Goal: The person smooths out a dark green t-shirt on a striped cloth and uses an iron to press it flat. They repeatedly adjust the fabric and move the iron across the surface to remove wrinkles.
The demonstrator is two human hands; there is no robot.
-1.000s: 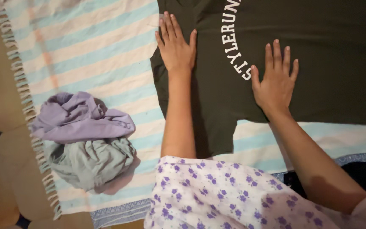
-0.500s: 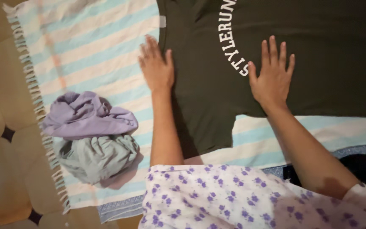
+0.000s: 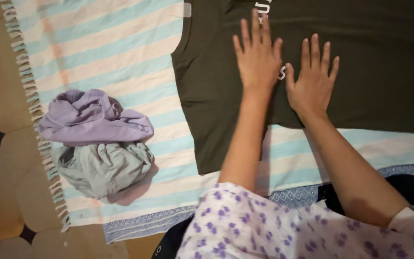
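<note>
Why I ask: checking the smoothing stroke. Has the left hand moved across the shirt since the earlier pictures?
Yes. The left hand slid from the shirt's sleeve edge rightward, now lying flat beside the right hand.

Matt dark knit cloth of a T-shirt (image 3: 360,62) lies smooth over a woven striped cotton-like blanket (image 3: 106,48) with a fringed edge. Two crumpled soft garments, lilac (image 3: 92,120) and grey-green (image 3: 104,170), show creased matt fabric.

Light dim, warm, yellowish – colours muted. Soft shadow at lower right of crumpled clothes (image 3: 97,144), another beside left forearm. No glare. Dark shirt (image 3: 360,62) in upper right loses detail – folds hardly visible. Slight softness overall, edges undistorted.
</note>
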